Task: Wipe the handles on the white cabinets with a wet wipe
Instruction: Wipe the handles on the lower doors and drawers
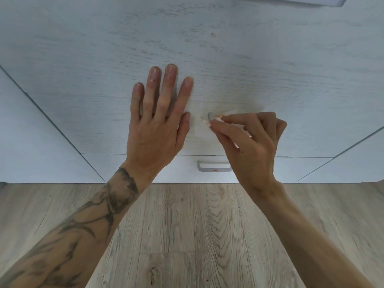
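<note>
Our left hand (pixel 158 121) lies flat on the white wood-grain cabinet door (pixel 207 48), fingers straight and spread. Our right hand (pixel 253 142) pinches a crumpled, orange-stained white wet wipe (pixel 217 118) against the visible end of the door's grey metal handle (pixel 209 117), near the door's lower edge. Below it, a drawer's grey bar handle (pixel 214 166) bears a red spot.

My left grip (pixel 154 132) covers most of the upper handle (pixel 210 117) (only one grey end shows); my right grip (pixel 253 146) hides much of the wet wipe (pixel 230 112) and the right end of the lower handle (pixel 212 165).
</note>
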Motion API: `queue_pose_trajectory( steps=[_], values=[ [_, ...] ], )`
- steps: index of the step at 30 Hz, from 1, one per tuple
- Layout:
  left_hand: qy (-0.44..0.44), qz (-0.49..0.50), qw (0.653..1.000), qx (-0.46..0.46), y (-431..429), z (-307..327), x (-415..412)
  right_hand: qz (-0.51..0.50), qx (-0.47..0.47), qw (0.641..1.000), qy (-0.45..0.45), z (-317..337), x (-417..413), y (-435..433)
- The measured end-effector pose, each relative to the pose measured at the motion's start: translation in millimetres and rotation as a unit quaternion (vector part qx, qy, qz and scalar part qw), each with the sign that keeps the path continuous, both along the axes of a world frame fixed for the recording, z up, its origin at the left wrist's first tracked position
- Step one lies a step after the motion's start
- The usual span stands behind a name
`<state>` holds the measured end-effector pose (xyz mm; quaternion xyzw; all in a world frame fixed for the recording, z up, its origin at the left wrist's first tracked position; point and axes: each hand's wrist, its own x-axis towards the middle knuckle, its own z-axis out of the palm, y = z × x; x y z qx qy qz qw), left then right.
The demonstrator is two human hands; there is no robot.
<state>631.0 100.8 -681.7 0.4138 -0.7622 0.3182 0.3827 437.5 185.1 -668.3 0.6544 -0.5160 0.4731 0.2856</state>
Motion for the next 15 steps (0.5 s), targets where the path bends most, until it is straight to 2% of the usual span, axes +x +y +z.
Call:
queue_pose_trajectory(
  steps=[4, 10, 12, 15],
  values=[
    [-0.001, 0.003, 1.000, -0.004, -1.0, -0.5, 1.7, -0.020, 0.016, 0.998, -0.060, -7.8, -38.6, 20.0],
    [0.001, 0.011, 1.000, -0.009, -0.1, -1.7, -1.1, -0.045, 0.052, 0.963, -0.262, -3.0, -55.4, 36.6],
    [-0.002, 0.012, 1.000, -0.012, 0.0, -2.3, -0.5, 0.004, 0.070, 0.945, -0.318, 0.2, -50.1, 33.0],
    [-0.003, 0.014, 1.000, -0.013, 0.0, -2.1, -0.1, 0.110, 0.116, 0.898, -0.410, 2.5, -38.3, 28.4]
  ],
)
